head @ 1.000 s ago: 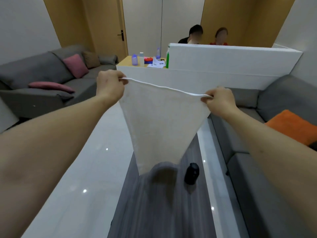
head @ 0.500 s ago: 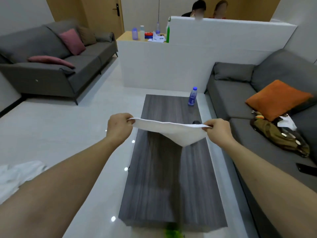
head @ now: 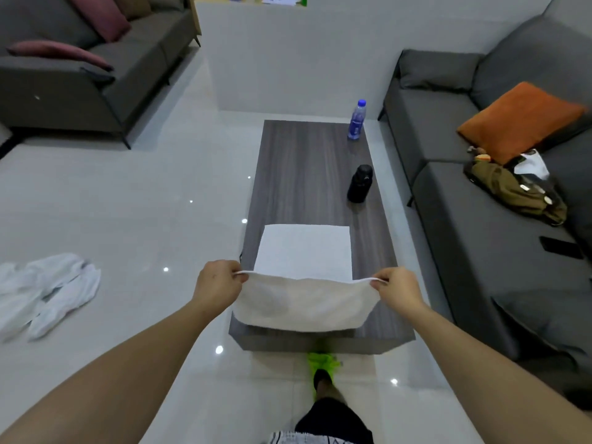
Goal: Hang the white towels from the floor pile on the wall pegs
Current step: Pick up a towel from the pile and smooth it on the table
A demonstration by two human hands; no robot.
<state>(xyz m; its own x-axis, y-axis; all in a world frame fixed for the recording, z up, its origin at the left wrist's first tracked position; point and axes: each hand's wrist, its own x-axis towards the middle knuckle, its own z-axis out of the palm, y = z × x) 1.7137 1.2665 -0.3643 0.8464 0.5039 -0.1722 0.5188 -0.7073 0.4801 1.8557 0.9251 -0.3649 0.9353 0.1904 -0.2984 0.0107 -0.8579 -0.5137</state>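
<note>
A white towel (head: 304, 251) lies partly spread on the near end of the dark wooden coffee table (head: 307, 161). Its near part hangs between my hands over the table's front edge. My left hand (head: 217, 283) pinches the towel's left corner and my right hand (head: 397, 291) pinches the right corner. A pile of white towels (head: 48, 290) lies crumpled on the glossy floor at the left. No wall pegs are in view.
A black bottle (head: 360, 184) and a clear water bottle with a blue cap (head: 356, 120) stand on the table's right side. Grey sofas flank the room, left (head: 64, 75) and right (head: 480, 193). A white partition (head: 288, 52) stands beyond the table. My foot in a green shoe (head: 322, 368) is below the table's edge.
The towel was held up at chest height a second ago. My hands have lowered it, and its far part now lies flat on the table. My view has tilted downward.
</note>
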